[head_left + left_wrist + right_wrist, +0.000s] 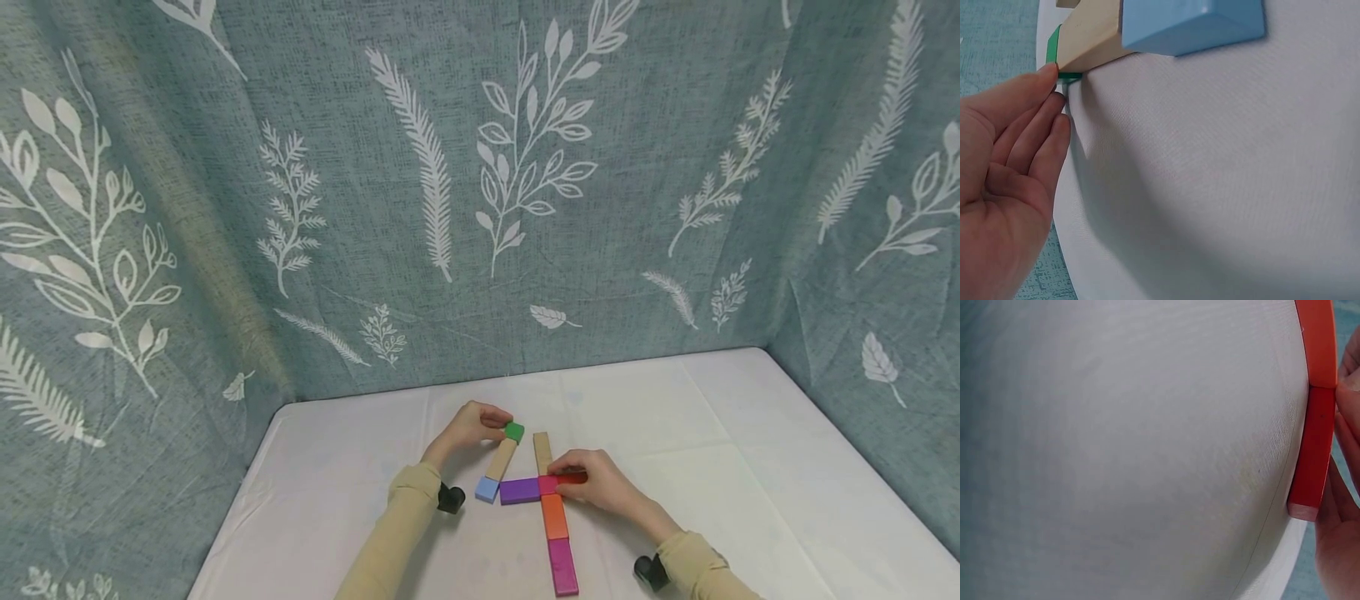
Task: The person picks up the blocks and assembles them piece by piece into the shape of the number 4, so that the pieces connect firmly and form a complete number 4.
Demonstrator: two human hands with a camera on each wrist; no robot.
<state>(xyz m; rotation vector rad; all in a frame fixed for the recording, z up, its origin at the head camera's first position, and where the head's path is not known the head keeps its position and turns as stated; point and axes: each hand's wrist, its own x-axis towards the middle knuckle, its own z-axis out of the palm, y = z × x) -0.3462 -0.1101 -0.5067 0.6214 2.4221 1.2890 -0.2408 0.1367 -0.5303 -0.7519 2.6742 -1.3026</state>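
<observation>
At the far end of a slanting row, my left hand (pixel 474 423) pinches a green cube (pixel 514 432). A plain wooden block (pixel 501 459) adjoins that cube, with a light blue cube (pixel 487 489) at its near end. My right hand (pixel 600 481) holds a red block (pixel 574 478) where it meets a pink cube (pixel 548 485); the fingers cover part of the red block. Around the pink cube lie a purple block (pixel 520 491) to the left, a plain wooden block (pixel 542 451) beyond, and an orange block (pixel 554 517) on the near side.
A magenta block (pixel 563 567) extends the column below the orange one. White cloth (pixel 720 467) covers the table, and a blue-green leaf-patterned curtain (pixel 450 325) hangs behind and at both sides. Dark wrist cameras (pixel 451 499) sit under both forearms.
</observation>
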